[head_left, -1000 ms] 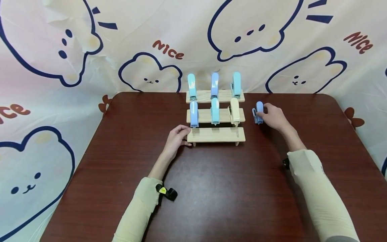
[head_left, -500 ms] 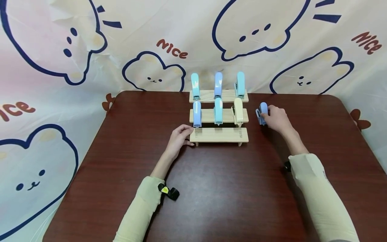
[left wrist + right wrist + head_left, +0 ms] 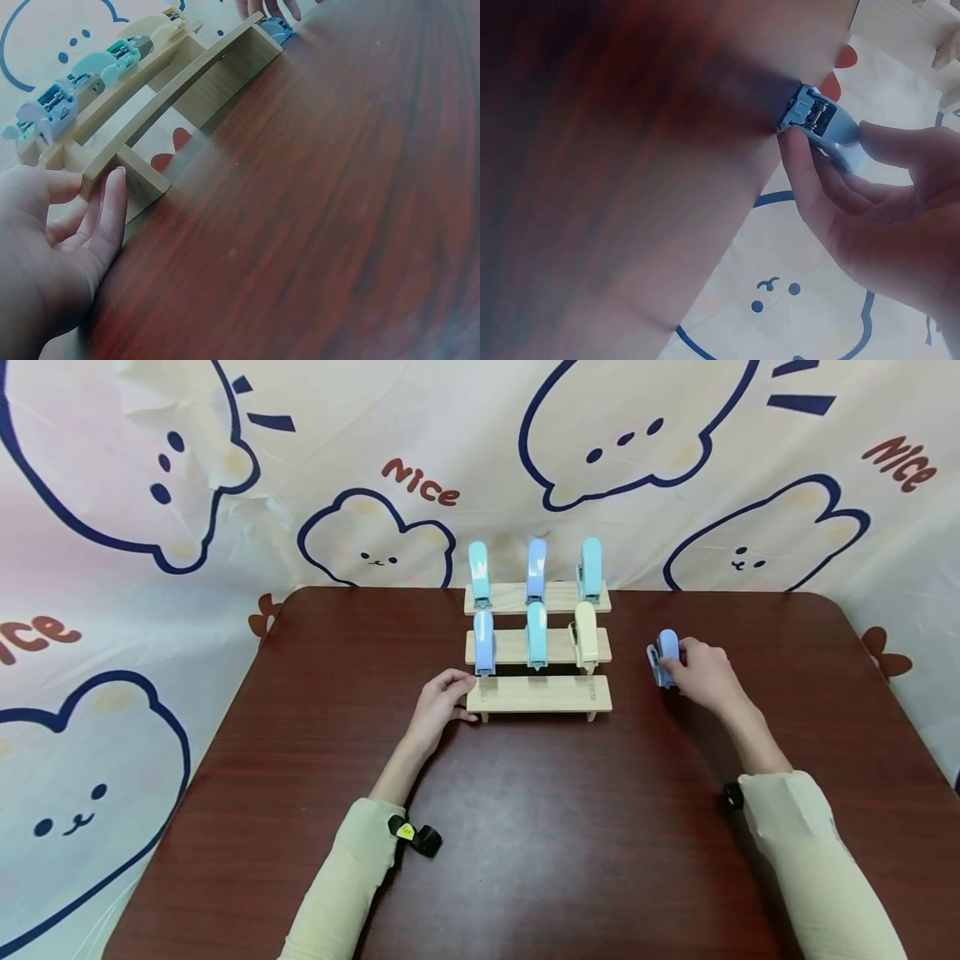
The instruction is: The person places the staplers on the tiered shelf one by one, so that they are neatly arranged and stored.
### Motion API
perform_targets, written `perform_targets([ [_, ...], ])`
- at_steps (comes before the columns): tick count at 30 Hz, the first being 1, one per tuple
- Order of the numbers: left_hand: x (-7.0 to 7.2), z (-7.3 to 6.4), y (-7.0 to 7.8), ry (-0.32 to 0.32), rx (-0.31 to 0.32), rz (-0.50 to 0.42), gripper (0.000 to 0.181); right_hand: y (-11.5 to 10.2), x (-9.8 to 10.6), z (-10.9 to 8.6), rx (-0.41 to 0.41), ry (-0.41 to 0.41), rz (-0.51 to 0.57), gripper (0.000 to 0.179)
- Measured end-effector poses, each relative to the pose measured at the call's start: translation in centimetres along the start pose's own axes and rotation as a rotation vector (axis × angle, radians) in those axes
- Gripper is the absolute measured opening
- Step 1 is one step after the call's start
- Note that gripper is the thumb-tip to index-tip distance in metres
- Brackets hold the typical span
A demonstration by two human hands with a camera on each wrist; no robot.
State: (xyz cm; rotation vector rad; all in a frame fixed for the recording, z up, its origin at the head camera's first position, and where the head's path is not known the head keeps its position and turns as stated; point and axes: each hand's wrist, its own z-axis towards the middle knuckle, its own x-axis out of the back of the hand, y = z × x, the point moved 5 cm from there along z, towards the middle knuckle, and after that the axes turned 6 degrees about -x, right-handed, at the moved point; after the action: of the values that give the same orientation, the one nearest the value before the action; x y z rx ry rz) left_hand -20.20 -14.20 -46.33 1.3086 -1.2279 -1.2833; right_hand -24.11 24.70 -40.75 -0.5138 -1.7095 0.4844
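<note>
A blue stapler (image 3: 668, 645) is held between the thumb and fingers of my right hand (image 3: 707, 673), low at the right of the rack. In the right wrist view the stapler's metal inner part (image 3: 819, 118) shows near the tabletop. My left hand (image 3: 437, 710) grips the left end of the front step of a three-step wooden rack (image 3: 538, 695), thumb and fingers on either side of the board. The middle step bears a blue stapler (image 3: 483, 643), a turquoise stapler (image 3: 536, 635) and a cream stapler (image 3: 586, 635). Two turquoise staplers and a blue stapler (image 3: 536, 570) stand on the back step.
The dark brown wooden table (image 3: 570, 835) spreads around the rack, its back edge just behind it. A pale cloth (image 3: 480, 427) with cartoon drawings hangs behind and at the sides. Each sleeve bears a small black wrist camera (image 3: 426, 840).
My right hand has moved the blue stapler a little toward me and to the right, away from the rack. The left hand has kept its grip on the rack.
</note>
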Motion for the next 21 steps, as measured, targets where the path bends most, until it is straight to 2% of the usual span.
perform_targets([
  [8, 0.0, 0.0, 0.1, 0.002, 0.004, 0.009, 0.017, 0.6, 0.3, -1.9, -0.006, -0.025, -0.025, 0.050],
  [14, 0.0, 0.0, 0.1, 0.005, 0.007, 0.019, 0.018, 0.9, 0.3, -3.1, -0.029, -0.081, 0.005, 0.052],
  [21, 0.1, 0.0, 0.0, -0.006, -0.003, 0.023, 0.022, 0.7, 0.3, -2.9, -0.034, -0.176, 0.030, 0.055],
])
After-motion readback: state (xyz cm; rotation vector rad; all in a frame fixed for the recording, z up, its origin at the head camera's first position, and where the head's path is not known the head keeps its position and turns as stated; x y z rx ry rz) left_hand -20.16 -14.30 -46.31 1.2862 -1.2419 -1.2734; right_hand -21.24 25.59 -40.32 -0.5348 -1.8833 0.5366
